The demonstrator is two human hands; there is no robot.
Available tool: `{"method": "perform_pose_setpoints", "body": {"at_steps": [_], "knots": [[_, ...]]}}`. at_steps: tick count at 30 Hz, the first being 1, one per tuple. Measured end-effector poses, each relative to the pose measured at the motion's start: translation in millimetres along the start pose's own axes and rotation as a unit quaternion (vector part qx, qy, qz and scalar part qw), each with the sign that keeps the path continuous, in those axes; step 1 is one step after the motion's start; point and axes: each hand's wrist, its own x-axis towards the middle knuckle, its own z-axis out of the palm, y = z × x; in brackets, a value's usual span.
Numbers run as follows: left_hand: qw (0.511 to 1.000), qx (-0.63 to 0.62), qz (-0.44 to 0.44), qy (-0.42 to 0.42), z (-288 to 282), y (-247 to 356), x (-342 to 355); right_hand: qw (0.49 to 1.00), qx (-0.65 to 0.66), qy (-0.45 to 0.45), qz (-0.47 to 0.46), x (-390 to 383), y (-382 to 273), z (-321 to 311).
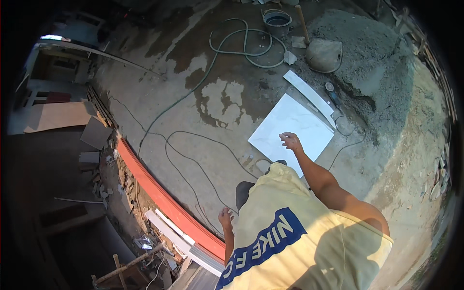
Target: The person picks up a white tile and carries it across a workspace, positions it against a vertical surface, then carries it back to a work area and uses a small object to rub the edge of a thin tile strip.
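Note:
My right hand point(290, 141) is over the square white marble-look tile point(270, 130) lying on the concrete, its fingers loosely bent and apart with nothing visible in them; whether it touches the tile I cannot tell. Just beyond the tile lie a narrow white offcut point(304, 92) and an angle grinder point(333, 96) with a cord. My left hand point(226, 218) hangs low beside my body, nearest the dark cables on the ground, fingers half bent and apart, holding nothing that shows.
A green hose point(209, 67) and thin cables loop over the wet-patched concrete. A bucket point(279, 30), a wheelbarrow-like pan point(324, 53) and wet mortar point(377, 67) are at the back right. A long red beam point(164, 193), boards and rubble line the left, beside a dark drop.

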Motion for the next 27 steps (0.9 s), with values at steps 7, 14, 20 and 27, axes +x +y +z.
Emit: {"method": "perform_pose_setpoints", "body": {"at_steps": [7, 14, 20, 27], "knots": [[0.87, 0.412, 0.119, -0.243, 10.6, 118.6, 137.1, 0.986, -0.029, 0.165, 0.004, -18.5, 4.3, -17.4], [0.823, 0.327, -0.116, -0.45, 116.7, 331.5, 238.5, 0.874, -0.052, 0.46, 0.148, -94.2, 103.9, -40.6], [0.821, 0.432, -0.015, -0.372, 214.7, 552.1, 207.3, 0.84, 0.205, 0.437, 0.249, -64.8, -17.0, 82.6], [0.672, -0.073, -0.146, -0.722, 342.5, 743.4, 81.6, 0.875, 0.227, 0.399, 0.152, -47.8, -109.2, 164.1]]}}
